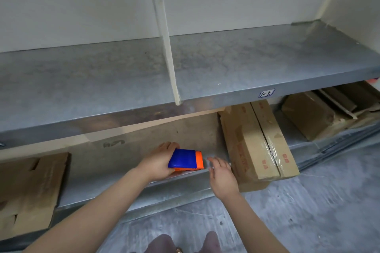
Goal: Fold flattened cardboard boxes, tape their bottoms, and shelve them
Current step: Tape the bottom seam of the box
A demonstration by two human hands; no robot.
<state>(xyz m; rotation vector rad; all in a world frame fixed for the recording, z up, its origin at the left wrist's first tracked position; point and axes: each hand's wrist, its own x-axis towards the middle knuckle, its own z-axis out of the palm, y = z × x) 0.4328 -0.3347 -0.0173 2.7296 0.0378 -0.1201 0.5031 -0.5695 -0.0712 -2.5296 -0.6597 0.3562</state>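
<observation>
Left hand (158,162) gripping tape dispenser (186,159) crosswise, orange end rightward

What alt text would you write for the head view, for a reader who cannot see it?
The left hand grips a blue and orange tape dispenser on the lower metal shelf, while the open right hand hovers just beside it. A taped cardboard box overhangs the shelf edge to the right, and flattened cardboard lies at the left.
</observation>
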